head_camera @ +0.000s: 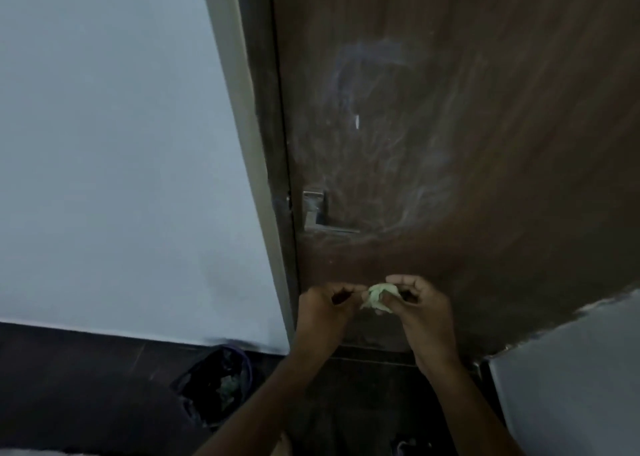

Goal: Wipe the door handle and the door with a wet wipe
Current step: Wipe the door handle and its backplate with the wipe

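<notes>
Both hands — left (327,305), right (417,303) — pinch a crumpled pale-green wipe (379,298) between them. Above them, a metal handle (317,211) sits on the streaky wood-grain door (485,126).

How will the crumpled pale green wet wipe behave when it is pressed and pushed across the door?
The crumpled pale green wet wipe is bunched between both hands, left and right, so it is probably soft and floppy, not stiff. It looks light. Pale smears on the brown wooden door suggest it glides and leaves moisture.
</notes>
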A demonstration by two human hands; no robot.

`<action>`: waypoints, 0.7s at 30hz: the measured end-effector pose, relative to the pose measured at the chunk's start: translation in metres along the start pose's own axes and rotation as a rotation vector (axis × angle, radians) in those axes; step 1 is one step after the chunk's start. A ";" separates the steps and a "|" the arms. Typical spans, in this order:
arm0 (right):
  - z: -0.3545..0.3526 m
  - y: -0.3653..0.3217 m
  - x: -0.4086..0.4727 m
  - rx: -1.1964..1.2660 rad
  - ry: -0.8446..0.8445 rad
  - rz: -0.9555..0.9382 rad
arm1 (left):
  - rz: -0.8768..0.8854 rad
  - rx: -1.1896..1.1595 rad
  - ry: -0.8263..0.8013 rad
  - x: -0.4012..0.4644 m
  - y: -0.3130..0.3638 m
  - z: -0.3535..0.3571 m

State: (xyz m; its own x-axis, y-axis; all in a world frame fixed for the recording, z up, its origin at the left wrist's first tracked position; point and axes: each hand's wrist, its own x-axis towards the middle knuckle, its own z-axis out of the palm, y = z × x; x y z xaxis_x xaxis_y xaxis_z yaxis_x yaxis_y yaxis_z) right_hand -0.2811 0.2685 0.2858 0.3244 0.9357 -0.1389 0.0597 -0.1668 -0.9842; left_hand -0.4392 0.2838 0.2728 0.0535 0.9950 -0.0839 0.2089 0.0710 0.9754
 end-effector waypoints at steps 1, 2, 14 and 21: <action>0.014 -0.004 0.002 0.015 0.013 -0.008 | 0.000 0.000 0.034 0.006 0.001 -0.013; 0.026 -0.008 0.004 0.043 0.017 -0.020 | 0.002 -0.013 0.071 0.011 0.003 -0.024; 0.107 -0.044 0.021 0.072 0.082 -0.179 | 0.086 -0.169 0.064 0.050 0.003 -0.075; 0.121 -0.046 0.019 -0.203 -0.095 -0.254 | 0.141 -0.239 0.100 0.058 0.002 -0.078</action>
State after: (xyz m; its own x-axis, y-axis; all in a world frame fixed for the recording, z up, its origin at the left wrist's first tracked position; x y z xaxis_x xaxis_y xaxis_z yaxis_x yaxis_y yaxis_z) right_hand -0.3918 0.3320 0.3148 0.1864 0.9784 0.0891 0.3173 0.0259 -0.9480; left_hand -0.5120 0.3476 0.2863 -0.0332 0.9973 0.0650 -0.0300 -0.0660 0.9974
